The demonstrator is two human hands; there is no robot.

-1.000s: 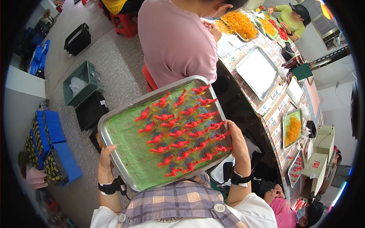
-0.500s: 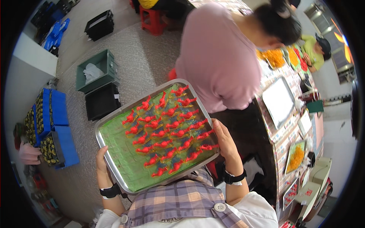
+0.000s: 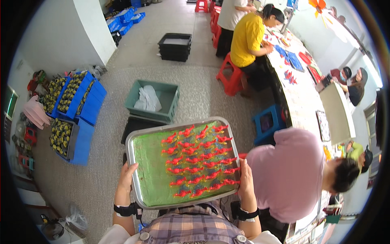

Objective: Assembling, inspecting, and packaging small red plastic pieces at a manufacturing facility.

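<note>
A metal tray (image 3: 134, 179) with a green lining is held level in front of my body. Several small red figures (image 3: 193, 159) with yellow and blue parts stand in rows over its middle and right side, while the left strip of green lining is bare. My left hand (image 3: 127, 175) grips the tray's left edge, thumb over the rim. On the opposite edge my right hand (image 3: 246, 177) is closed round the rim. The undersides of the fingers are hidden beneath the tray. Both wrists wear black bands.
Ahead on the floor are a green crate (image 3: 170, 99) holding white cloth and black crates (image 3: 174, 49). Blue bins (image 3: 83, 140) of yellow-and-black pieces stand left. A person in pink (image 3: 284, 175) sits close at my right by a long worktable (image 3: 294, 87); a blue stool (image 3: 268, 124) stands beyond.
My view has turned right-to-left, so the aisle and crates now lie ahead. The tray has levelled and shifted right in view, still in both hands. The person in pink appears lower and farther right.
</note>
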